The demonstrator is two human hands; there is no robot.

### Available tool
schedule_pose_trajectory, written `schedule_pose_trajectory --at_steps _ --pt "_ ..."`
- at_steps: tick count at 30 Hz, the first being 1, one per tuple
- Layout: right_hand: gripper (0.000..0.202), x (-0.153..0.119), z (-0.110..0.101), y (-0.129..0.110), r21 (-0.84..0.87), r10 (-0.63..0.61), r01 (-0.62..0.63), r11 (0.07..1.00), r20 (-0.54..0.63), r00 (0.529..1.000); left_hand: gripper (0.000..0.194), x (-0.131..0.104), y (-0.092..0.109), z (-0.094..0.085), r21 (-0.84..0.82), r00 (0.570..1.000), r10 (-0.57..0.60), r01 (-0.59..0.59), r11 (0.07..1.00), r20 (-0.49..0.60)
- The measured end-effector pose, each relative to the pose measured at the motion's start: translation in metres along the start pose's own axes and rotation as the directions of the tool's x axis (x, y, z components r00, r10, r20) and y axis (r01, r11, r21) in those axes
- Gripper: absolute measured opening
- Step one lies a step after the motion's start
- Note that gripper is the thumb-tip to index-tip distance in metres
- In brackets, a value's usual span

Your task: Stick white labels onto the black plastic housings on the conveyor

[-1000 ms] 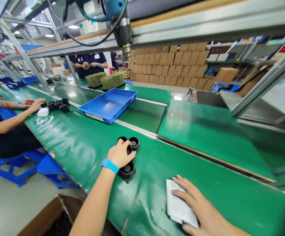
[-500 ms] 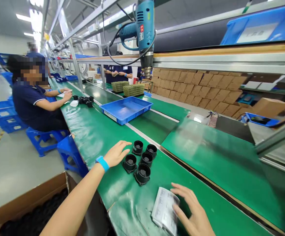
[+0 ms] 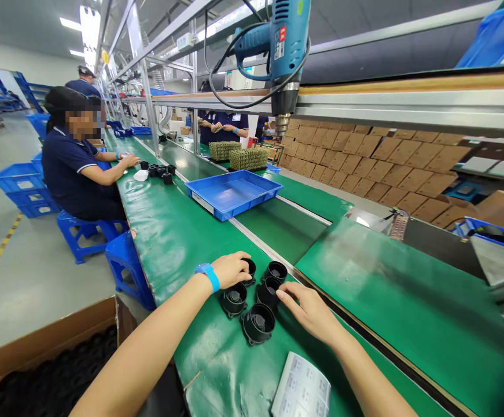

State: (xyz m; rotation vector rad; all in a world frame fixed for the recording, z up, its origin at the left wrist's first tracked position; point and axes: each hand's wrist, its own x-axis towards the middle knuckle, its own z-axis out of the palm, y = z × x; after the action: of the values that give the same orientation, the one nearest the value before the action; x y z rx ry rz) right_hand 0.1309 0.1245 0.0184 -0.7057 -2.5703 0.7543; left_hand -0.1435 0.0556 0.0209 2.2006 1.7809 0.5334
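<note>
Several round black fan housings (image 3: 258, 322) stand grouped on the green table mat. My left hand (image 3: 231, 270), with a blue band at the wrist, curls its fingers over the rim of the rear left housing (image 3: 248, 272). My right hand (image 3: 306, 304) has thumb and forefinger at the right side of the middle housing (image 3: 268, 292). Behind it is another housing (image 3: 276, 271), and one more (image 3: 234, 299) stands at the front left. A sheet of printed labels (image 3: 302, 387) lies on the mat nearer to me, untouched.
A blue tray (image 3: 234, 194) lies across the rail beyond the housings. A teal power tool (image 3: 289, 58) hangs overhead. An open carton (image 3: 52, 336) of black parts is at lower left. A person (image 3: 76, 168) sits farther along the table.
My right hand has left the label sheet and moved up to the middle housing. My left hand has closed in on the rear left housing. The view has shifted slightly.
</note>
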Motion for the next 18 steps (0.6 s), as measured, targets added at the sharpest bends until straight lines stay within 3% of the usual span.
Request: schedule_pose_trajectory --at_steps 4,10,14,18 --pt "0.031 0.002 -0.001 0.014 0.052 -0.008 0.008 0.999 -0.003 1.0 0.021 -0.015 0.009 0.001 -0.059 1.0 -0.008 0.006 0.998 -0.03" --pt "0.019 0.001 -0.001 0.016 0.149 -0.068 0.06 0.987 0.049 0.996 0.035 -0.062 0.018 -0.002 -0.135 0.968 -0.129 0.102 0.986 -0.217" --pt "0.025 0.0 -0.002 0.014 0.181 -0.049 0.043 0.982 0.033 0.998 0.033 -0.096 0.022 0.013 -0.182 0.939 -0.179 0.129 0.975 -0.294" --pt "0.025 -0.002 -0.006 0.015 0.192 -0.034 0.031 0.981 0.011 0.999 0.029 -0.11 0.024 0.035 -0.213 0.923 -0.204 0.138 0.967 -0.327"
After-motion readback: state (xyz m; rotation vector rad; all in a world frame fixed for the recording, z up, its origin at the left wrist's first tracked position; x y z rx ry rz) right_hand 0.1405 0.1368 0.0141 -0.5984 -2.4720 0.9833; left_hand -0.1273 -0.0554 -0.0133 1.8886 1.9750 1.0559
